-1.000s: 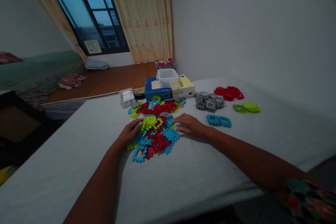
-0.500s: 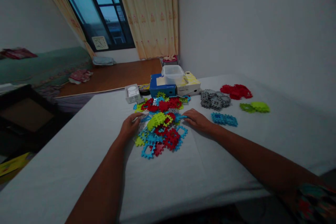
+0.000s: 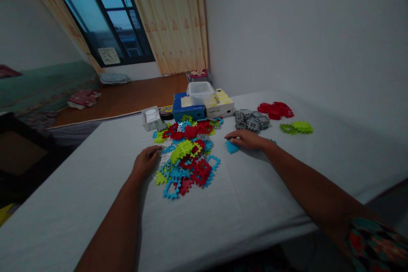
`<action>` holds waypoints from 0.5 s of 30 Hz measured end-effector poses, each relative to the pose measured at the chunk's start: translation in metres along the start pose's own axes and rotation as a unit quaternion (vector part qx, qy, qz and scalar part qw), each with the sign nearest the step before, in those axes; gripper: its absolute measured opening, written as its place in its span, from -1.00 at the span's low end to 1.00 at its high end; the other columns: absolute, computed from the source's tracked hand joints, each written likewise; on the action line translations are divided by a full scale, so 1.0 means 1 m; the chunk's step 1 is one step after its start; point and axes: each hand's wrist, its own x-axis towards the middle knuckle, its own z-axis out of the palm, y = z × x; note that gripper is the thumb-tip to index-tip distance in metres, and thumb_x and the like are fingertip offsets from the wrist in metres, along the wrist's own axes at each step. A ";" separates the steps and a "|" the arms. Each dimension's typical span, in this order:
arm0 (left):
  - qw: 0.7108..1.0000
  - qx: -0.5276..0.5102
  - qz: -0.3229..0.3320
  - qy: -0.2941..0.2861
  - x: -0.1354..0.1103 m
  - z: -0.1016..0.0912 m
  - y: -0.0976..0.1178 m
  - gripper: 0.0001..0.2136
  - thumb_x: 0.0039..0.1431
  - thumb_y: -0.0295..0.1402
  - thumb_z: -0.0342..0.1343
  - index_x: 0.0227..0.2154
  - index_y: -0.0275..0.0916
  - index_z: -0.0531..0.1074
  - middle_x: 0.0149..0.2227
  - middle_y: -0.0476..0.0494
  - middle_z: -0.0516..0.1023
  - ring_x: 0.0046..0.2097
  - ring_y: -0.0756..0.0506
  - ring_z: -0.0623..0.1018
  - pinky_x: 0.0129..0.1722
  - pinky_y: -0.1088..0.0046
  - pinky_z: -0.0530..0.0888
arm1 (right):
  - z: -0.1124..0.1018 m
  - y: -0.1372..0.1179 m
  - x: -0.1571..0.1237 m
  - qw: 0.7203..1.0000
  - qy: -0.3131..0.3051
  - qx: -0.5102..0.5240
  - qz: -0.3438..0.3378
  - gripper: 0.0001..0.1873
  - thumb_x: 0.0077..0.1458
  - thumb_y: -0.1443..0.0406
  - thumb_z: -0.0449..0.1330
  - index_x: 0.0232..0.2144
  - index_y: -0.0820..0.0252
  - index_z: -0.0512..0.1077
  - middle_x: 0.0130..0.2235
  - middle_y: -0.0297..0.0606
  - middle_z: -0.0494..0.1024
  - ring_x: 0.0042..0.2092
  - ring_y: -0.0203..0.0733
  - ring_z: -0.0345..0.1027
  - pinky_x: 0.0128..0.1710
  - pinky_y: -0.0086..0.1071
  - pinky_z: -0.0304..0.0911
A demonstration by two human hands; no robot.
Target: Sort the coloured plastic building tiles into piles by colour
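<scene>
A mixed pile of toothed plastic building pieces (image 3: pixel 200 172) in red, blue, lime green and grey lies on the white-covered table. My left hand (image 3: pixel 146 160) rests at the pile's left edge with its fingers curled together; whether a piece sits in them is hidden. To the right of the pile, my right hand (image 3: pixel 245 139) pinches a blue toothed piece (image 3: pixel 232 147) low over the cloth. Behind that hand a group of blue pieces (image 3: pixel 272 140) is almost wholly covered. Farther back lie a grey heap (image 3: pixel 251 120), a red heap (image 3: pixel 276 110) and lime green pieces (image 3: pixel 302 127).
Beyond the pile stand a blue box (image 3: pixel 188 112) and a yellow and white box (image 3: pixel 223 108), with a clear plastic tub (image 3: pixel 200 93) on top. A small white box (image 3: pixel 151 118) and a round dark tin (image 3: pixel 166 112) are beside them. A wall runs along the right.
My right hand has moved right, away from the pile, carrying a blue piece toward the blue group. My left hand stays at the pile's left edge. The view has turned slightly right.
</scene>
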 end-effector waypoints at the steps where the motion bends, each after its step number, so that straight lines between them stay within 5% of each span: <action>1: 1.000 -0.004 -0.006 0.007 0.000 0.000 -0.001 -0.59 0.10 -0.19 -0.04 -0.10 -0.19 0.58 -0.01 -0.18 0.62 0.02 -0.21 0.57 0.09 0.26 0.44 | 0.002 -0.001 0.000 1.000 0.009 -0.023 0.009 -0.62 0.24 0.23 0.08 0.04 0.20 0.49 0.02 -0.08 0.57 -0.02 -0.04 0.45 0.04 -0.18 0.28; 6: 0.999 0.007 -0.037 0.023 0.000 0.000 -0.005 -0.60 0.10 -0.23 -0.03 -0.10 -0.21 0.59 -0.03 -0.19 0.62 -0.05 -0.23 0.60 0.01 0.25 0.48 | 0.006 -0.012 -0.002 0.996 -0.041 -0.081 0.010 -0.40 -0.01 0.15 0.36 0.08 0.22 0.47 0.05 -0.04 0.54 0.04 0.09 0.38 0.07 -0.11 0.26; 9: 0.999 0.020 -0.027 0.013 0.001 0.000 -0.006 -0.62 0.10 -0.24 -0.02 -0.10 -0.16 0.59 -0.03 -0.14 0.63 -0.02 -0.22 0.59 0.01 0.28 0.48 | 0.004 -0.018 -0.002 0.996 -0.058 -0.073 0.000 -0.43 -0.02 0.13 0.35 0.05 0.18 0.49 0.03 -0.05 0.55 0.04 0.08 0.39 0.08 -0.12 0.26; 15: 0.998 0.053 -0.015 -0.007 0.002 0.002 -0.008 -0.61 0.14 -0.23 -0.04 -0.08 -0.16 0.59 0.00 -0.14 0.61 0.03 -0.19 0.56 0.04 0.34 0.45 | -0.048 -0.016 -0.010 0.994 0.070 -0.003 0.088 -0.47 0.05 0.02 0.27 0.01 0.15 0.51 -0.07 -0.13 0.60 -0.08 -0.05 0.49 -0.06 -0.22 0.37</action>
